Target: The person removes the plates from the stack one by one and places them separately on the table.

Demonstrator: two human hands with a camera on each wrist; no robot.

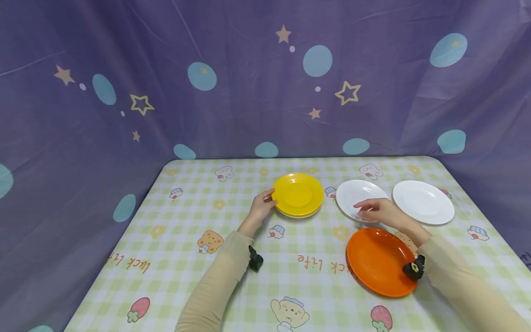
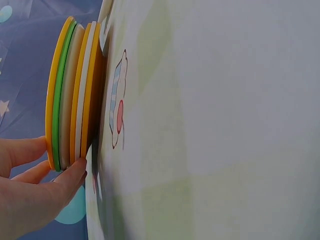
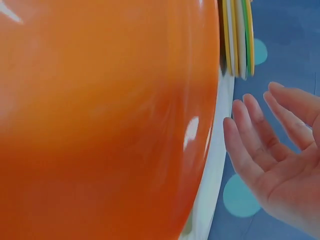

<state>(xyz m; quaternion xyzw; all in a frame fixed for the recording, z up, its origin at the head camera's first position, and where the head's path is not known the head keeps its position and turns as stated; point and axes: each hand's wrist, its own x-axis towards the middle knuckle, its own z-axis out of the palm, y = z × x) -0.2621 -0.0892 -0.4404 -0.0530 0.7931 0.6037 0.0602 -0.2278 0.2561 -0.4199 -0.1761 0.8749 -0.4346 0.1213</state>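
The left hand (image 2: 30, 200) grips a plate stack (image 2: 70, 100) perhaps touching the tablecloth (image 2: 225, 125).

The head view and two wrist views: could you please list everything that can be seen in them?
Stack of round plates: about 6 rims, yellow, green, beige and white, left of the other plates
Round white plate nearer the stack: 1, white, right of it
Round white plate farther right: 1, white, beside that one
Glossy round orange plate: 1, orange, in front of them
Checked cloth with cartoon prints: 1, green and white, under the plates
Fabric backdrop with stars and ovals: 1, purple-blue, behind the cloth
Long sleeves: 2, beige, left and right
Wrist-worn devices: 2, black, one per sleeve
Left hand: 1, bare, gripping the stack
Right hand: 1, bare, empty, near the white plates
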